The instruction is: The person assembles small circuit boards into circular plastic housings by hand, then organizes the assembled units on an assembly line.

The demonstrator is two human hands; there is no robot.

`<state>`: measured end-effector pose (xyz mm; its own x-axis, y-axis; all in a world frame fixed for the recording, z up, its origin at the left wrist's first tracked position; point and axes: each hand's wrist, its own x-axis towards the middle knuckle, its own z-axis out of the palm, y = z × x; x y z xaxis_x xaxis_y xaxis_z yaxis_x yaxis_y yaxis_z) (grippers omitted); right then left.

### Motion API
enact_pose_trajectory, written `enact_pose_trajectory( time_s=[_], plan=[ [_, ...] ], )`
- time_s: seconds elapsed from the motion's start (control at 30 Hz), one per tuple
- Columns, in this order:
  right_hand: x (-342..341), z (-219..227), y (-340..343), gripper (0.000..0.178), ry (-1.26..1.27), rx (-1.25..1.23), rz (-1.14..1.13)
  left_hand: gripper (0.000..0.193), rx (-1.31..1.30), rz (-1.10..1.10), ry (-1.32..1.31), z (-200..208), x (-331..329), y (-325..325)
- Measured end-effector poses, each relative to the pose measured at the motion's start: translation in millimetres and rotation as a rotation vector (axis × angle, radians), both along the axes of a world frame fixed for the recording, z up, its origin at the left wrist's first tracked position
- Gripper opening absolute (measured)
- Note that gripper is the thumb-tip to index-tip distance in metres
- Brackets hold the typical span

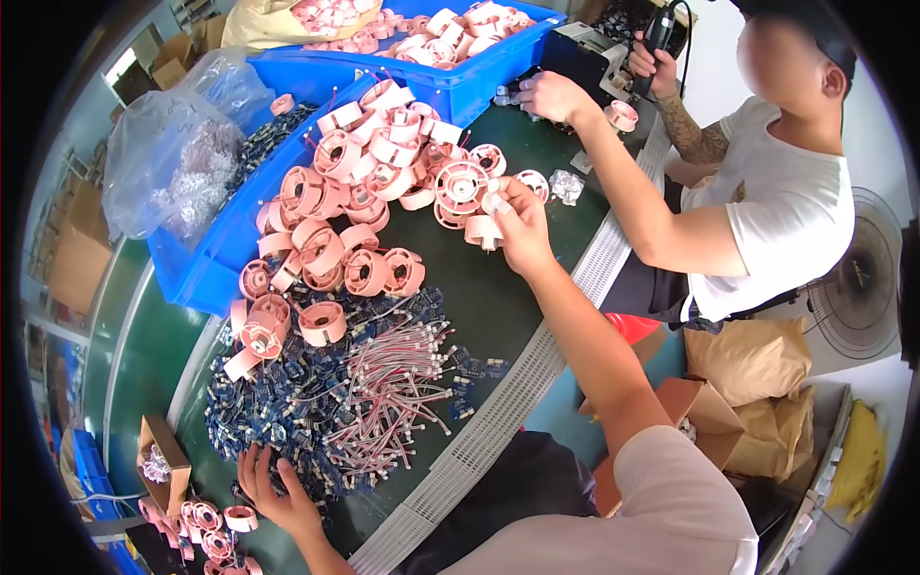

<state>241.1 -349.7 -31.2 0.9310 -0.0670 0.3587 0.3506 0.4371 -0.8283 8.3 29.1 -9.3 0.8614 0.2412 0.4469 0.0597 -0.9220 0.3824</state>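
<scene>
My right hand (522, 228) is closed on a pink round plastic housing (482, 232), with a small metal shaft showing below it. Just beside it, a spoked pink housing (461, 186) lies at the edge of a large heap of pink housings (369, 163). My left hand (278, 491) has its fingers spread at the near edge of a pile of small blue circuit boards (259, 402), and nothing shows in its grasp. Right of the boards lies a bundle of red-and-white wire leads (393, 393) with white connectors.
Blue bins (196, 259) line the far side of the green worktable (479, 316). A bag of wires (172, 163) fills one. A co-worker (767, 192) at the right holds a black tool (659, 31). More pink housings (218, 544) and a cardboard box (161, 465) sit near left.
</scene>
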Motion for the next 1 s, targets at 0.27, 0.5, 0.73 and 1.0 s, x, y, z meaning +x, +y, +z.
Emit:
enact_pose_trajectory(
  time_s=[0.27,0.5,0.73,1.0],
  plan=[
    [-2.6,2.1,-0.3,0.016,0.059,0.111,0.011,0.025,0.009,0.005,0.026,-4.0,0.3,3.3],
    [-0.2,-2.4,-1.7,0.016,0.008,0.131,0.021,0.024,0.019,0.018,0.024,-4.9,-0.1,5.9],
    [-1.2,5.2,-4.0,0.018,0.005,0.214,0.063,0.023,0.019,0.008,0.002,-3.7,3.5,2.5],
    [1.1,0.1,-6.6,0.017,-0.008,0.200,0.035,0.023,0.035,0.014,0.004,-4.4,2.6,2.1]
  ],
)
